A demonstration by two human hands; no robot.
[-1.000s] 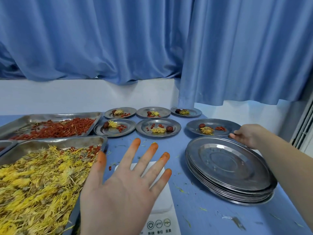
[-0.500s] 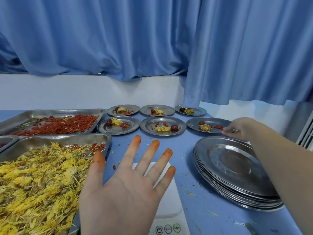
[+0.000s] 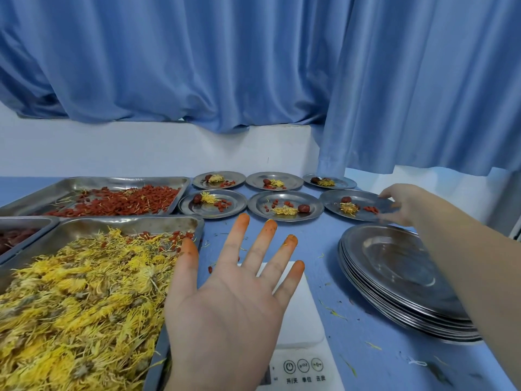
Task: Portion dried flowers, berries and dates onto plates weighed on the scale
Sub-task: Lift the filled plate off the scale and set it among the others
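Observation:
My left hand (image 3: pixel 225 303) hovers flat over the white scale (image 3: pixel 301 317), fingers spread, their tips stained orange; it holds nothing. My right hand (image 3: pixel 401 204) reaches to the far right and pinches the right rim of a filled steel plate (image 3: pixel 358 200) that lies on the blue table and holds a date, yellow flowers and red berries. This plate ends the near row of portioned plates, next to the middle one (image 3: pixel 289 204). Nothing stands on the scale.
A stack of empty steel plates (image 3: pixel 394 266) sits right of the scale. On the left are a tray of yellow dried flowers (image 3: pixel 127 225), a tray of red berries (image 3: pixel 127 182) and the corner of a date tray (image 3: pixel 25 222). Blue curtains hang behind.
My right hand has carried the filled plate left and away from me, from beside the stack into the near row. My left hand stayed spread over the scale.

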